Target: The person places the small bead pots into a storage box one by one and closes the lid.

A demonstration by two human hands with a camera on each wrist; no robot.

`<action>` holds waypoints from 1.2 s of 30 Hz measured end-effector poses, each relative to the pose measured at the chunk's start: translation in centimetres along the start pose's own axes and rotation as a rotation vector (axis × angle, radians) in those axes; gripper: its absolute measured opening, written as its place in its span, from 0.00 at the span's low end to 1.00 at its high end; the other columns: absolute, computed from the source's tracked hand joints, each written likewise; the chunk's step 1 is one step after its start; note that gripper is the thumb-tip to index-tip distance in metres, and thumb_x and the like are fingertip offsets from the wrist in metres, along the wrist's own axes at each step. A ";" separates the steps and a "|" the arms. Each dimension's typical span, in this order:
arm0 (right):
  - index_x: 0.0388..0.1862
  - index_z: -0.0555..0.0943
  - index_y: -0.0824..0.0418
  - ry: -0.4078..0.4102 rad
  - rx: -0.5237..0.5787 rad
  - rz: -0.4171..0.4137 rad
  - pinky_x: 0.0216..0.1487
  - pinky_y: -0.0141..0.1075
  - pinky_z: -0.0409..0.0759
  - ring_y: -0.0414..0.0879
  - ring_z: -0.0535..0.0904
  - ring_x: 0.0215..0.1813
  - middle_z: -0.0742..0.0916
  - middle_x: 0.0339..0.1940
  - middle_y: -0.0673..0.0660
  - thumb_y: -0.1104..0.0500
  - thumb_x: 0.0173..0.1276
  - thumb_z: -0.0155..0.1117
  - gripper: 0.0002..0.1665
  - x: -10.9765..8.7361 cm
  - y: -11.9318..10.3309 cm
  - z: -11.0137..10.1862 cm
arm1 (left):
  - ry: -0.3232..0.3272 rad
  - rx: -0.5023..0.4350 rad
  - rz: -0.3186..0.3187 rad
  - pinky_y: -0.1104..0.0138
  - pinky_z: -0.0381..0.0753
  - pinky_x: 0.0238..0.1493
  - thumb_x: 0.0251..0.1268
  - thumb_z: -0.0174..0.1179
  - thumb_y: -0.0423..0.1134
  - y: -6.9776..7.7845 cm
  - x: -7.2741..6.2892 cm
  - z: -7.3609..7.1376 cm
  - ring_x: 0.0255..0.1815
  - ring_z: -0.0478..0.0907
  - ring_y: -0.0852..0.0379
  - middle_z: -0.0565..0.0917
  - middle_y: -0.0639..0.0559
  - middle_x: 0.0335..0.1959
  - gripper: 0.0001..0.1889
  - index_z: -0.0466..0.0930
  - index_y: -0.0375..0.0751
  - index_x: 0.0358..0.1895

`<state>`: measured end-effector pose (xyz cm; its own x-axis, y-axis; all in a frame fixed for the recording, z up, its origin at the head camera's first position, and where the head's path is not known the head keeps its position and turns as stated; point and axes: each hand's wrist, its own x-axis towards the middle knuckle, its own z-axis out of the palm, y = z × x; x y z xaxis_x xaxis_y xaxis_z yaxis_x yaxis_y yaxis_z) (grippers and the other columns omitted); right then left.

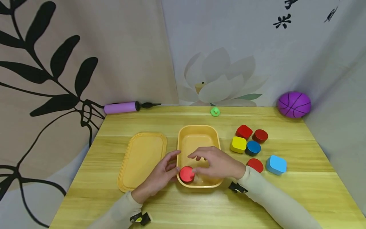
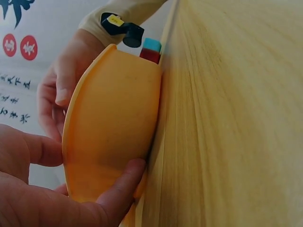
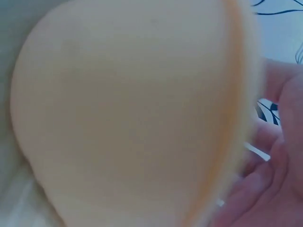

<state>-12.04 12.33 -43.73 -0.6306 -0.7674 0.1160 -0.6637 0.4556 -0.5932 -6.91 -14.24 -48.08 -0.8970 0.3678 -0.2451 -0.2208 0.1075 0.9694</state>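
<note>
A yellow-orange plastic box (image 1: pixel 198 131) stands in front of me, with a round red block (image 1: pixel 187 174) in its near left corner. My left hand (image 1: pixel 160 173) rests against the box's left side. In the left wrist view, the thumb (image 2: pixel 124 187) lies along the outer wall and a finger (image 2: pixel 46 150) touches the rim. My right hand (image 1: pixel 215 162) is over the box, its fingers spread apart and bent downward. Its thumb overlaps the red block's right edge in the head view. In the right wrist view the box wall (image 3: pixel 123 118) hides much of this hand.
The matching lid (image 1: pixel 145 162) lies left of the box. To the right are red blocks (image 1: pixel 244 132), a yellow one (image 1: pixel 238 144), a dark blue one (image 1: pixel 253 148) and a light blue one (image 1: pixel 276 165). Along the back are a purple pump (image 1: pixel 121 107), green duck (image 1: pixel 215 111) and purple ball (image 1: pixel 294 104).
</note>
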 end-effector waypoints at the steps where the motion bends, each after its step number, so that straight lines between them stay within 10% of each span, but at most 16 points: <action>1: 0.64 0.85 0.56 0.018 0.001 0.006 0.55 0.43 0.85 0.45 0.85 0.53 0.90 0.57 0.51 0.47 0.72 0.74 0.26 -0.3 0.1 -0.3 | 0.000 0.002 0.004 0.55 0.88 0.54 0.81 0.52 0.31 0.0 0.0 0.0 0.74 0.74 0.37 0.64 0.39 0.80 0.33 0.56 0.50 0.84; 13: 0.60 0.86 0.53 0.317 -0.045 0.028 0.47 0.42 0.87 0.46 0.87 0.48 0.91 0.52 0.49 0.55 0.69 0.76 0.21 -5.5 3.1 -3.8 | 0.002 0.005 -0.003 0.57 0.88 0.51 0.81 0.53 0.31 0.1 0.0 -0.1 0.71 0.75 0.40 0.64 0.39 0.80 0.33 0.57 0.50 0.84; 24: 0.60 0.86 0.54 0.398 -0.049 0.214 0.44 0.38 0.87 0.45 0.86 0.45 0.91 0.55 0.50 0.59 0.69 0.76 0.21 -10.5 6.2 -6.0 | 0.001 0.005 0.004 0.58 0.88 0.50 0.81 0.53 0.31 0.0 0.0 -0.2 0.70 0.75 0.39 0.65 0.36 0.77 0.33 0.56 0.48 0.84; 36: 0.60 0.87 0.51 0.524 -0.070 0.389 0.57 0.14 0.72 0.22 0.77 0.57 0.91 0.56 0.56 0.59 0.70 0.75 0.20 -16.0 9.0 -7.8 | 0.002 -0.004 0.000 0.57 0.88 0.52 0.80 0.54 0.31 0.1 0.0 -0.2 0.71 0.74 0.38 0.65 0.34 0.77 0.34 0.56 0.48 0.84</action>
<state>-11.06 32.25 -44.76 -0.9306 -0.2270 0.2870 -0.3611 0.6973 -0.6192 -6.97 -14.40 -48.01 -0.8979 0.3656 -0.2453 -0.2225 0.1040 0.9694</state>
